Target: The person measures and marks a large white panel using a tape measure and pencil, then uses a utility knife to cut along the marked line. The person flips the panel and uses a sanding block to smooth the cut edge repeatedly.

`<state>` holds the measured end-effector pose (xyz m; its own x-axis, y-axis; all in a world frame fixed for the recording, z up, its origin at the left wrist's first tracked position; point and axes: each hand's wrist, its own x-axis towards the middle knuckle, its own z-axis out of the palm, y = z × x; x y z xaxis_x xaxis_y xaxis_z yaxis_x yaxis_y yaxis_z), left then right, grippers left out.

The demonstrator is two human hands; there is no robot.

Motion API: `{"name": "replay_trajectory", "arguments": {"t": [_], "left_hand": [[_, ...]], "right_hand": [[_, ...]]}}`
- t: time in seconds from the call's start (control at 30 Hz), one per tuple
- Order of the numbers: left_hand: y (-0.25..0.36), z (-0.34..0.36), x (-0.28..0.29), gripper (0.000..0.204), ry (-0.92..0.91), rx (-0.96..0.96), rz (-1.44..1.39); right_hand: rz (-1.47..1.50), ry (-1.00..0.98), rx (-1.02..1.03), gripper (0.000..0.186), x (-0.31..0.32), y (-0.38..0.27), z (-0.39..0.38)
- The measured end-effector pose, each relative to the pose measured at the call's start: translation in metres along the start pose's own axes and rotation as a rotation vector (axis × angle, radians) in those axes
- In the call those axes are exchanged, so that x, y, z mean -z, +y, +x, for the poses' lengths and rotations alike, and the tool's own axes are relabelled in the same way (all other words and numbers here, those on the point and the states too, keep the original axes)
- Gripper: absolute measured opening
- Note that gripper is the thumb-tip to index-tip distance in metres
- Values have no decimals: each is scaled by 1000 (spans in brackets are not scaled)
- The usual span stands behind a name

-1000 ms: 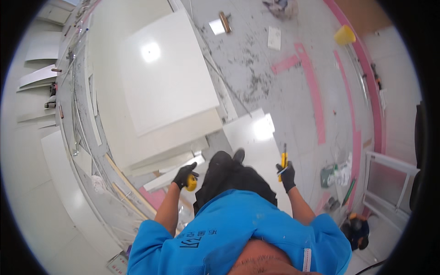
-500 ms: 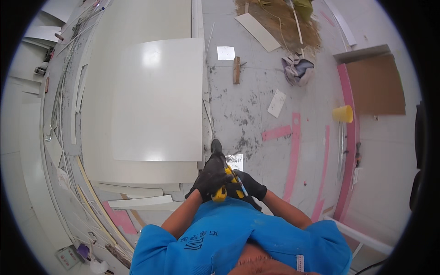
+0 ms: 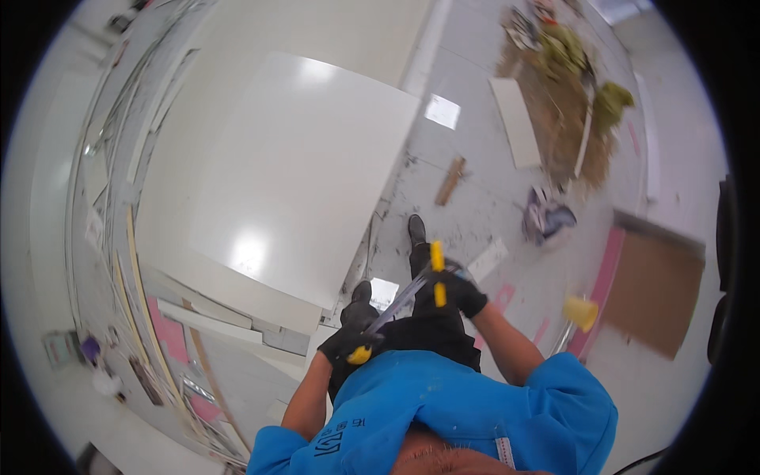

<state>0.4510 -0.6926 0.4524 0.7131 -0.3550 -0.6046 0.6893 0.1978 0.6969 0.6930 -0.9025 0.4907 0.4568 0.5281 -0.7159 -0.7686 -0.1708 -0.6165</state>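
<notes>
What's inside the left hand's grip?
A tape measure: part of its yellow case pokes out of the left hand, and a pale strip, likely its blade, stretches to the right hand. The glove covers the rest; the palm can't be seen.

The pale grey floor (image 3: 469, 55) is seamed and darkly smudged; 2 bright light reflections (image 3: 317, 72) gleam on a large white panel (image 3: 293, 158).

Two hands (image 3: 343, 346) (image 3: 461, 293), one tape measure (image 3: 359, 355), one cutter (image 3: 436, 256) — two shoes (image 3: 416, 229) (image 3: 362, 292)
</notes>
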Motion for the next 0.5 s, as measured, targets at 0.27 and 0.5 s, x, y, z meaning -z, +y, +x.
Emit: {"name": "replay_trajectory", "arguments": {"t": [0.27, 0.5], "left_hand": [[-35, -37, -29, 28, 447, 381, -454], [-23, 4, -71, 27, 629, 249, -720]], "right_hand": [[-244, 74, 171, 16, 163, -163, 242], [-417, 5, 102, 16, 178, -162, 288]]}}
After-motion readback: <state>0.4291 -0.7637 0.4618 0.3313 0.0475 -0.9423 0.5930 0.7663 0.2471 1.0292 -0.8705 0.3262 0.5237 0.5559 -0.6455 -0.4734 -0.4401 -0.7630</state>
